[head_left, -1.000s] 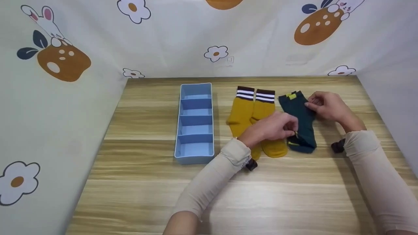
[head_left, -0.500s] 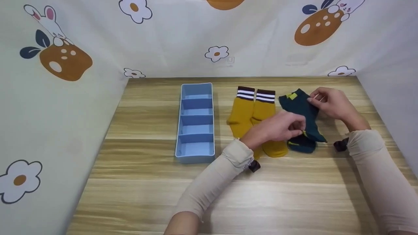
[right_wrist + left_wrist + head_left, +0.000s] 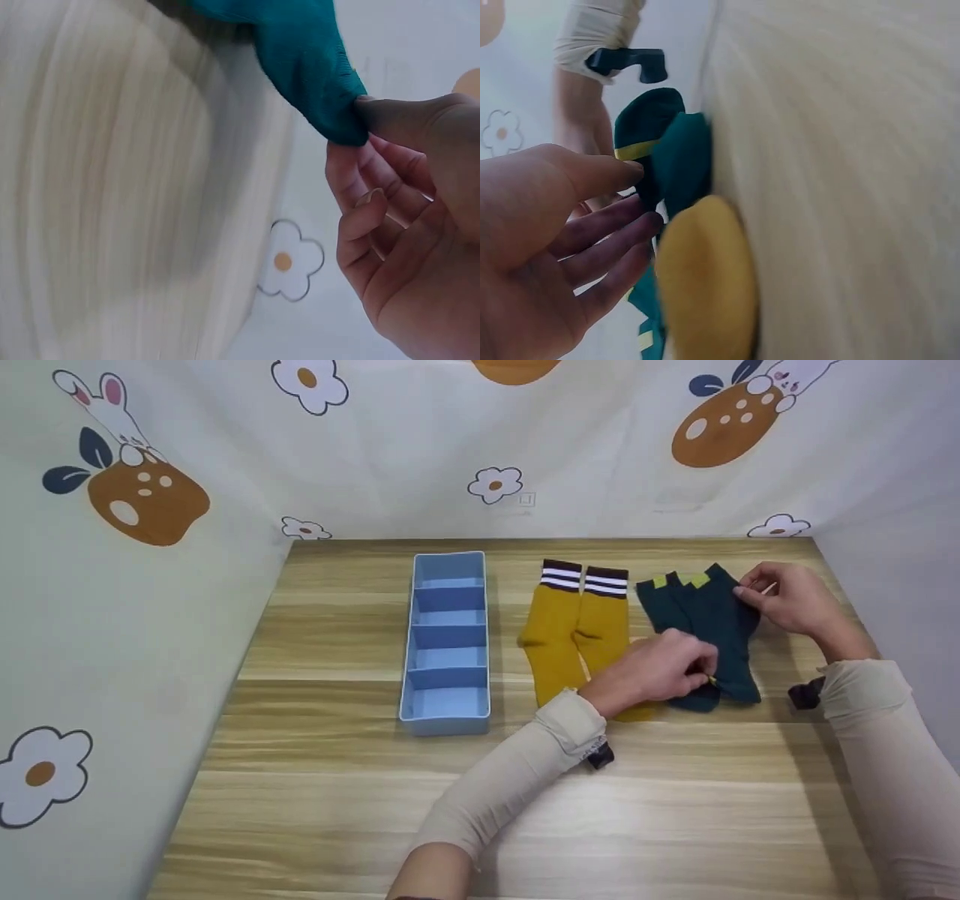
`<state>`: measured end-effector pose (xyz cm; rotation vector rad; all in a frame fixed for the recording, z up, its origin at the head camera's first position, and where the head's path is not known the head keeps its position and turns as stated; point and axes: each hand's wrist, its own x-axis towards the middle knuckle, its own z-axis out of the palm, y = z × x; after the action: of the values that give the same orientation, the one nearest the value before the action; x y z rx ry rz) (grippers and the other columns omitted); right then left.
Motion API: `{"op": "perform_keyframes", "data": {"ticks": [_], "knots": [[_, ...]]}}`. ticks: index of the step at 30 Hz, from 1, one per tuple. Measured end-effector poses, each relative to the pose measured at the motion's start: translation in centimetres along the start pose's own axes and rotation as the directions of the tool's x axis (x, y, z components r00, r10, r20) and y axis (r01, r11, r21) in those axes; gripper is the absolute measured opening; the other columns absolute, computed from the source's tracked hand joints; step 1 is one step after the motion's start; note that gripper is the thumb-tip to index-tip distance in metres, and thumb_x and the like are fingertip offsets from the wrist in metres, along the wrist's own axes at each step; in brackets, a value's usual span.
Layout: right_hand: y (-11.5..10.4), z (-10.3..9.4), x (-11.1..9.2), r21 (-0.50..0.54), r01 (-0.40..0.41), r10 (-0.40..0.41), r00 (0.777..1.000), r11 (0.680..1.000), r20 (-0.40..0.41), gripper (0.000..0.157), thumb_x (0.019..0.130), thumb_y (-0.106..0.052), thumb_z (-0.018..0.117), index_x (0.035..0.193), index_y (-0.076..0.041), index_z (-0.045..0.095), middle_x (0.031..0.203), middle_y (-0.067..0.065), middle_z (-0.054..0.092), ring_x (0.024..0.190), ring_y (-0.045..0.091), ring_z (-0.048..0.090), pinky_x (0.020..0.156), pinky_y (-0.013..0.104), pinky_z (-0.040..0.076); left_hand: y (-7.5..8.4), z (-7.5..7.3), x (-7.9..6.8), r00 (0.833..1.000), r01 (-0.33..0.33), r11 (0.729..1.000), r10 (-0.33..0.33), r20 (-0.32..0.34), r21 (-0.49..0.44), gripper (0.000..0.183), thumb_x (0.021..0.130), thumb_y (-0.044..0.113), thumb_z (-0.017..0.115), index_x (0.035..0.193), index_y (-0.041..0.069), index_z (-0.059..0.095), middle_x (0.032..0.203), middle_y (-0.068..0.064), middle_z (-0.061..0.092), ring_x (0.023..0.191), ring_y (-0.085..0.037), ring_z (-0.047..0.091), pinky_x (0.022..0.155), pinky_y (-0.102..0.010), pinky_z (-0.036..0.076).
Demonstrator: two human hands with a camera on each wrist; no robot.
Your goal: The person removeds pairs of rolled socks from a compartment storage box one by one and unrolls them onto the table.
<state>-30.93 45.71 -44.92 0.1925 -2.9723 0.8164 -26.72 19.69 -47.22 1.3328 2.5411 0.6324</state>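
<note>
Two dark green socks with yellow tabs lie at the right of the table, partly overlapping. The upper green sock is pinched by both hands. My left hand holds its yellow-marked edge near the toe, between thumb and fingers. At its upper right edge, my right hand pinches the fabric; the right wrist view shows the green sock between thumb and fingers. The other green sock lies to the left, partly covered. Beside them is a pair of mustard socks with striped cuffs, partly hidden by my left hand and wrist.
A blue organizer box with several compartments stands left of the socks on the wood-grain table. Patterned cloth walls enclose the table at the back and sides.
Both hands have moved right with the upper green sock. It has slid off the other green sock, which now shows on the left, and its folded lower end now lies straighter.
</note>
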Motion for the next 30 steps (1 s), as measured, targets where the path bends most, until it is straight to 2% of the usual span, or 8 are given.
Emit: {"op": "perform_keyframes", "data": {"ticks": [8, 12, 16, 19, 25, 30], "knots": [[1.8, -1.1, -0.3, -0.047, -0.034, 0.035, 0.999, 0.998, 0.008, 0.027, 0.105, -0.023, 0.071, 0.110, 0.004, 0.073, 0.098, 0.023, 0.075, 0.066, -0.001, 0.056, 0.058, 0.021, 0.044, 0.7, 0.8, 1.6, 0.999, 0.033, 0.999, -0.033, -0.016, 0.033, 0.011, 0.109, 0.033, 0.066, 0.113, 0.030, 0.076, 0.111, 0.013, 0.073, 0.098, -0.005, 0.063, 0.084, -0.017, 0.052], [2.3, -1.5, -0.3, -0.090, -0.064, 0.067, 0.997, 0.994, 0.034, 0.031, 0.106, -0.026, 0.069, 0.111, 0.005, 0.072, 0.101, 0.025, 0.074, 0.073, 0.014, 0.059, 0.061, 0.029, 0.044, 1.0, 0.9, 2.4, 0.998, 0.060, 0.998, -0.060, 0.005, 0.021, 0.011, 0.108, 0.034, 0.067, 0.113, 0.031, 0.077, 0.113, 0.014, 0.073, 0.101, -0.005, 0.062, 0.087, -0.018, 0.052], [2.5, -1.6, -0.1, -0.135, -0.098, 0.108, 0.991, 0.986, 0.073, 0.033, 0.106, -0.029, 0.068, 0.113, 0.003, 0.073, 0.107, 0.027, 0.073, 0.086, 0.033, 0.065, 0.066, 0.036, 0.045, 1.3, 1.2, 3.0, 0.996, 0.087, 0.996, -0.087, 0.034, 0.021, 0.011, 0.108, 0.035, 0.067, 0.110, 0.033, 0.078, 0.109, 0.016, 0.071, 0.099, -0.003, 0.060, 0.085, -0.018, 0.053], [2.8, -1.4, 0.1, -0.174, -0.117, 0.133, 0.988, 0.978, 0.084, 0.033, 0.105, -0.029, 0.069, 0.114, 0.002, 0.075, 0.108, 0.027, 0.074, 0.095, 0.041, 0.066, 0.067, 0.040, 0.046, 1.6, 1.6, 3.4, 0.995, 0.091, 0.996, -0.092, 0.046, 0.023, 0.011, 0.108, 0.034, 0.067, 0.108, 0.034, 0.078, 0.106, 0.017, 0.071, 0.098, -0.003, 0.060, 0.085, -0.018, 0.053], [3.9, -0.5, 0.3, -0.200, -0.138, 0.158, 0.984, 0.970, 0.087, 0.028, 0.102, -0.021, 0.070, 0.110, 0.006, 0.076, 0.100, 0.027, 0.074, 0.088, 0.039, 0.065, 0.065, 0.034, 0.045, 2.0, 2.5, 4.3, 0.992, 0.111, 0.992, -0.114, 0.052, 0.065, 0.011, 0.107, 0.033, 0.068, 0.107, 0.037, 0.079, 0.108, 0.020, 0.071, 0.103, -0.001, 0.060, 0.090, -0.019, 0.054], [4.2, -0.2, 0.3, -0.190, -0.160, 0.179, 0.980, 0.969, 0.089, 0.030, 0.103, -0.021, 0.069, 0.112, 0.007, 0.075, 0.101, 0.029, 0.074, 0.086, 0.038, 0.067, 0.065, 0.032, 0.045, 1.9, 2.9, 4.3, 0.993, 0.106, 0.989, -0.110, 0.031, 0.102, 0.012, 0.106, 0.032, 0.068, 0.107, 0.037, 0.080, 0.110, 0.019, 0.072, 0.104, 0.000, 0.061, 0.091, -0.017, 0.054]]}}
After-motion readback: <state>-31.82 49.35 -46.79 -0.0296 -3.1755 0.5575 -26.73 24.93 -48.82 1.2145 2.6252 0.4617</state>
